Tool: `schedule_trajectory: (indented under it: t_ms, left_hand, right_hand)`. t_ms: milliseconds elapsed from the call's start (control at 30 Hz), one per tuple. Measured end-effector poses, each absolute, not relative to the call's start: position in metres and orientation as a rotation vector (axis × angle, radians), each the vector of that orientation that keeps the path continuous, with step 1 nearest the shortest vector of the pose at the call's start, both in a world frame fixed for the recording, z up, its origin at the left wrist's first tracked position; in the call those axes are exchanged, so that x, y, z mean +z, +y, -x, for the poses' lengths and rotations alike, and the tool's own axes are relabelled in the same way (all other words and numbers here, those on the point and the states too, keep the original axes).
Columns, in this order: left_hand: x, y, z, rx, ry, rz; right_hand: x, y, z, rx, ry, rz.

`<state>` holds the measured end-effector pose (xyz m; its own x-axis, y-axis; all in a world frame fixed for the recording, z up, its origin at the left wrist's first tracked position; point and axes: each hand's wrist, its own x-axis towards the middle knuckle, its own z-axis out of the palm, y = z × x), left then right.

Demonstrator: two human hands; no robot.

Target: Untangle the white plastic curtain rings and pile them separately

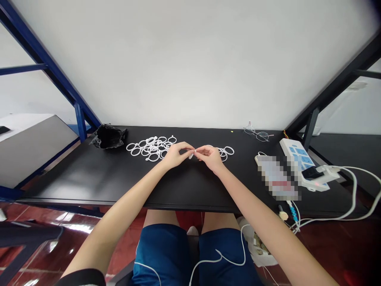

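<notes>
Over the middle of the black table (pixel 184 182), my left hand (pixel 177 154) and my right hand (pixel 210 155) meet at the fingertips. Both pinch a small white piece (pixel 191 155), partly covered by the fingers; its exact kind is too small to make out. Left of my left hand lies a loose pile of white rings (pixel 152 149), each with a small knob or loop. A smaller group of white rings (pixel 228 150) lies just beyond my right hand, which hides part of it.
A crumpled black plastic bag (pixel 109 137) stands open at the back left. Eyeglasses (pixel 258 134) lie near the wall. On the right are a blurred phone (pixel 278 176), a power strip (pixel 300 155) with a plugged-in charger, and white cables (pixel 354 190) trailing over the edge.
</notes>
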<state>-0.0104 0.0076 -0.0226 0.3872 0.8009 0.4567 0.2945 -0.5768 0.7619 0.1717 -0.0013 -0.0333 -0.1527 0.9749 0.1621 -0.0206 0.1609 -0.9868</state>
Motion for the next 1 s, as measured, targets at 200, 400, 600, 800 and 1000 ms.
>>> schedule_trajectory:
  t_ms: [200, 400, 600, 800, 1000]
  left_hand:
    - [-0.0289, 0.0126, 0.0131, 1.097, 0.831, -1.726]
    - [-0.0275, 0.0120, 0.0133, 1.092, 0.845, -1.616]
    - [-0.0245, 0.0102, 0.0131, 1.123, 0.884, -1.600]
    - [-0.0236, 0.0089, 0.0143, 1.116, 0.868, -1.518]
    - [-0.0222, 0.0073, 0.0153, 1.124, 0.853, -1.466]
  right_hand:
    - [-0.0304, -0.0038, -0.1714, 1.229, -1.347, 1.009]
    - [-0.0285, -0.0036, -0.1741, 1.250, -1.346, 0.992]
    - [-0.0274, -0.0033, -0.1754, 1.315, -1.333, 0.949]
    - [-0.0296, -0.0024, -0.1746, 1.351, -1.323, 0.932]
    - [-0.0287, -0.0042, -0.1742, 1.364, -1.348, 0.897]
